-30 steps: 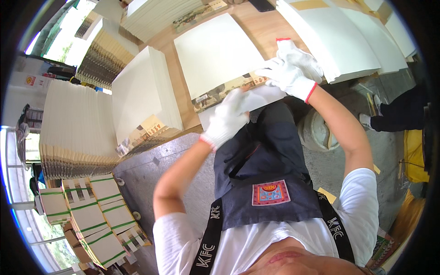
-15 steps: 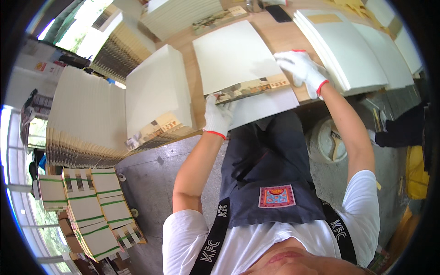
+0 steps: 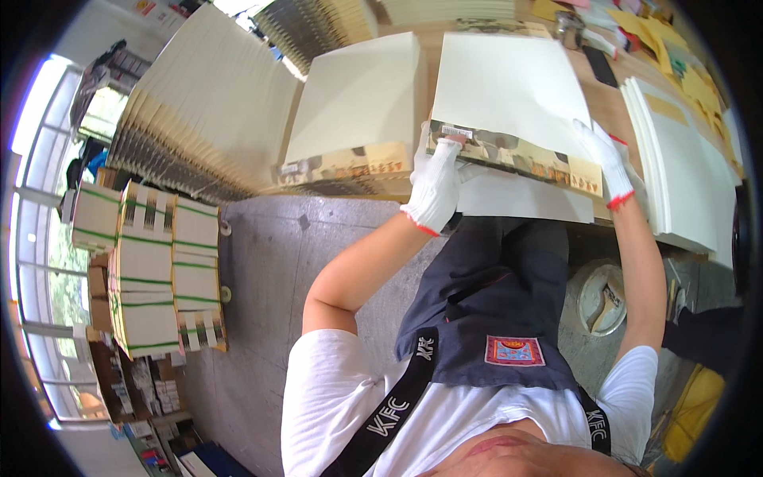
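Note:
A large white sheet [image 3: 509, 83] with a printed picture strip [image 3: 520, 159] along its near side lies in front of me. My left hand [image 3: 435, 187], in a white knit glove with a red cuff, pinches its near left corner. The thumb presses on the strip and the other fingers are partly hidden. My right hand [image 3: 608, 163], gloved likewise, rests along the right edge with fingers stretched out. Beneath the strip, a plain white sheet [image 3: 524, 199] sticks out past the table's near edge.
Left of it stands a stack [image 3: 358, 87] with a similar strip, and farther left a tall fanned pile [image 3: 211, 95]. White stacked sheets [image 3: 675, 175], a phone [image 3: 599, 65] and yellow paper scraps [image 3: 652, 40] lie right. A bucket [image 3: 592, 306] and strapped bundles [image 3: 151, 270] stand below.
My view has swung left. My left hand has brought its thumb onto the strip's corner. My right hand has come in against the sheet's right edge, closer to the strip.

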### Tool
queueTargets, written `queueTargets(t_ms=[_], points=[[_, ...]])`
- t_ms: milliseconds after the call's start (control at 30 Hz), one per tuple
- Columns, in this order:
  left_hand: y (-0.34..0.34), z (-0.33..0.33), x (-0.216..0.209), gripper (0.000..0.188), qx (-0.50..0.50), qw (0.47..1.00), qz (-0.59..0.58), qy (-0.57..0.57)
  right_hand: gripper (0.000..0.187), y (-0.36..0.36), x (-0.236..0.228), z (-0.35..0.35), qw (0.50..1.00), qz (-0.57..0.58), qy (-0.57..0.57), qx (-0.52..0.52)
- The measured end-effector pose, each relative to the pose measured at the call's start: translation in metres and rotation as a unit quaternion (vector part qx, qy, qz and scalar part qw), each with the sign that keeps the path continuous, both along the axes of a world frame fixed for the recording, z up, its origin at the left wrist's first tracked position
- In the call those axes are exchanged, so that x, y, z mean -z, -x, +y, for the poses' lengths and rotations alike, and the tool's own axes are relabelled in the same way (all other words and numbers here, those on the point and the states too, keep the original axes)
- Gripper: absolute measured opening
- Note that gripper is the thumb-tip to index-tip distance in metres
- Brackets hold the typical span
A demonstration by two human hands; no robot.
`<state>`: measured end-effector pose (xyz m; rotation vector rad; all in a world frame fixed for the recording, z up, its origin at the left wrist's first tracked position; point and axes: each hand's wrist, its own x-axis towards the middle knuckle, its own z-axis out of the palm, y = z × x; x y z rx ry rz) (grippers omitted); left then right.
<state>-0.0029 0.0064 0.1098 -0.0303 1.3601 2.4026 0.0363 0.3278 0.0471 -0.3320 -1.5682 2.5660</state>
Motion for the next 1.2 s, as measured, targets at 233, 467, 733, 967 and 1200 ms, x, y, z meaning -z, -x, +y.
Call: queueTargets(t_ms=[233,467,733,967,1200], points=[[0.028,-0.137,-0.031,0.066,-0.146,0.969,0.154,0.123,0.04,0.054,-0.04,-0.134,0.979,0.162,-0.112,0.06],[0.093,-0.237,-0.03,0.032,-0.216,0.768,0.237,0.555,0.074,0.137,-0.05,-0.237,0.849,-0.02,-0.527,0.027],[0.111,-0.275,0.014,0.05,-0.128,0.688,0.273,0.66,0.086,0.134,-0.064,-0.247,0.812,-0.07,-0.574,-0.076],[0.07,-0.16,-0.031,0.061,-0.2,0.6,0.511,0.583,0.068,0.085,-0.059,-0.202,0.84,-0.039,-0.542,-0.003],[-0.006,0.044,-0.008,0.064,0.037,0.661,0.679,0.319,0.047,-0.051,-0.036,-0.135,0.828,-0.091,-0.553,-0.006]])
